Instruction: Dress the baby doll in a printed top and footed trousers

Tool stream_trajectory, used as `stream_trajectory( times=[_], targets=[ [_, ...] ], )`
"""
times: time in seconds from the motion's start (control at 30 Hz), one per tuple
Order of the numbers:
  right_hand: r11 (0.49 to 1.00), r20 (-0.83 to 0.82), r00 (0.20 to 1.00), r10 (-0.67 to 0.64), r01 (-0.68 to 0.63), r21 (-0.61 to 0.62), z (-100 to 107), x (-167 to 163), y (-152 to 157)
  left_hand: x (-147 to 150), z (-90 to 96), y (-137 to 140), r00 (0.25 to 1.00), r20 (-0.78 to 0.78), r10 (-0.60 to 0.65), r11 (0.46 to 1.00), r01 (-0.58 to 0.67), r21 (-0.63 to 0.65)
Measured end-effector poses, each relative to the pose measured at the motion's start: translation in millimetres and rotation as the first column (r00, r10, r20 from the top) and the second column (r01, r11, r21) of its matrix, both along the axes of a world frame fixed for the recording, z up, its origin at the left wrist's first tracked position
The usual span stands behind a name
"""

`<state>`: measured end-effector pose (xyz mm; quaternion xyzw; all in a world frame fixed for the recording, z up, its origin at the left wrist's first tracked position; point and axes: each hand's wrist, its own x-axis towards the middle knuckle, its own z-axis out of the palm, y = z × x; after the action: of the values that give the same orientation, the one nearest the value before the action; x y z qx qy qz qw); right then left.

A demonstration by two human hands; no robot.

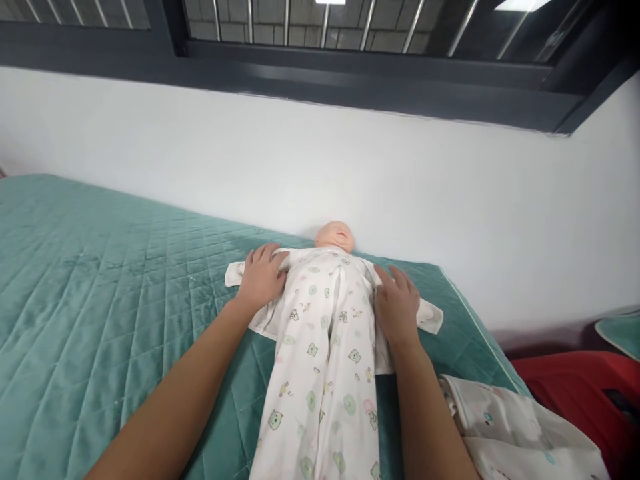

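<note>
A baby doll (336, 235) lies on its back with its head against the wall. White printed baby pants (325, 347) with green animal faces lie lengthwise over its body, from the chest toward me. Beneath them a white baby shirt (264, 323) shows, its sleeves spread out to both sides. My left hand (263, 277) rests on the left sleeve near the shoulder, fingers apart. On the other side, my right hand (397, 303) lies over the right sleeve beside the pants' edge, fingers loosely stretched. The doll's arms and legs are hidden by the clothes.
A green quilted bedspread (125, 300) covers the bed, whose right edge runs past the doll. Folded white printed cloth (520, 427) sits at the lower right. Beyond the bed is a red object (575, 387). A white wall (225, 160) and a barred window stand behind.
</note>
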<state>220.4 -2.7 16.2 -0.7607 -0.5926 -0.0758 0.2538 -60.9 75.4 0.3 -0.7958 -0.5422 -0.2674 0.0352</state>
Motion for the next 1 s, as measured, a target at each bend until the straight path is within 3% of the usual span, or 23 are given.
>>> stream_trajectory(
  times=[0.1, 0.23, 0.43, 0.73, 0.8, 0.87, 0.93, 1.0],
  targets=[
    [0.994, 0.040, 0.998, 0.053, -0.048, -0.100, -0.7, -6.0, 0.0, 2.9, -3.0, 0.6, 0.999, -0.041, 0.022, 0.999, -0.024, -0.045],
    [0.969, 0.041, 0.999, -0.028, 0.037, -0.244, -2.1, -7.4, -1.4, 0.1, -6.0, 4.2, 0.993, -0.062, 0.105, 0.987, -0.111, -0.116],
    [0.943, -0.010, 0.965, -0.262, 0.254, -0.214, 0.5, 2.0, -2.7, -10.4, 0.3, 4.9, 0.988, -0.074, 0.139, 0.968, -0.151, -0.199],
    [0.957, -0.119, 0.962, -0.244, 0.219, -0.192, 5.2, 4.3, -0.3, -9.1, 0.2, 6.5, 0.988, -0.066, 0.143, 0.960, -0.154, -0.235],
    [0.978, -0.145, 0.971, -0.192, 0.176, -0.115, 10.0, 1.8, -3.0, -8.7, 0.0, 6.6, 0.988, -0.059, 0.145, 0.960, -0.155, -0.233],
    [0.998, -0.181, 0.982, -0.058, 0.064, 0.029, 20.3, -7.1, -6.1, -8.7, 0.0, 6.7, 0.988, -0.053, 0.145, 0.961, -0.154, -0.230],
    [0.985, -0.216, 0.967, 0.135, -0.107, 0.137, 35.5, -25.1, -6.2, -9.1, 0.1, 6.9, 0.988, -0.052, 0.143, 0.961, -0.151, -0.230],
    [0.945, -0.201, 0.924, 0.324, -0.308, 0.106, 52.3, -52.1, 0.3, -9.7, 0.2, 7.1, 0.989, -0.054, 0.141, 0.961, -0.150, -0.231]
  ],
)
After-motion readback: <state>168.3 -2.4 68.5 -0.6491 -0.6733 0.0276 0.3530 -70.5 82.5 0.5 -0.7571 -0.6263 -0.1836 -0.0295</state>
